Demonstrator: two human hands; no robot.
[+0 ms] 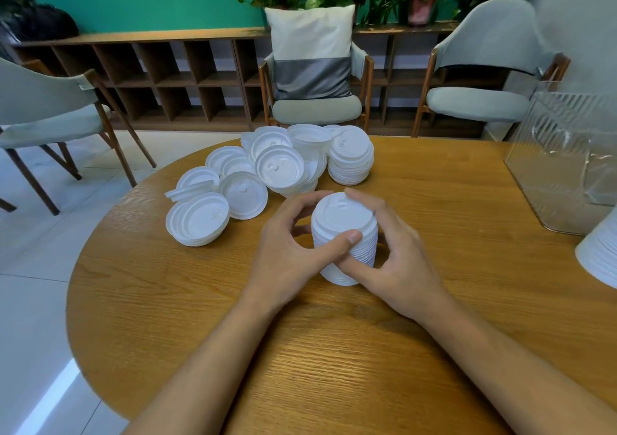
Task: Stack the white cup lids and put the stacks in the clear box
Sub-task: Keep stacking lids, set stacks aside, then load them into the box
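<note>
– While both hands close round the stack of lids [344, 234] standing on the table [334, 351], what worries you?
– The hold is all on the sides. The left hand [293, 251] lays its thumb across the front and curls its fingers round the far side. The right hand [397, 254] curls its fingers over the top rim, thumb low on the front. An uneven squeeze could bow the column and burst it in the middle.
– And the lift?
– Nothing supports it from beneath, so the lower lids might slip off on the way.
– Anything in the path?
– Another stack [601, 251] sits at the right edge, near the likely route, and a forearm could topple it. Farther off, the loose lids [247, 180] lie heaped just beside a back stack [350, 160], so a knock there would spread.
– And the clear box [564, 154]?
– Far right, well apart from the hands. It's a long carry, and the box wall could catch the stack's base.
</note>
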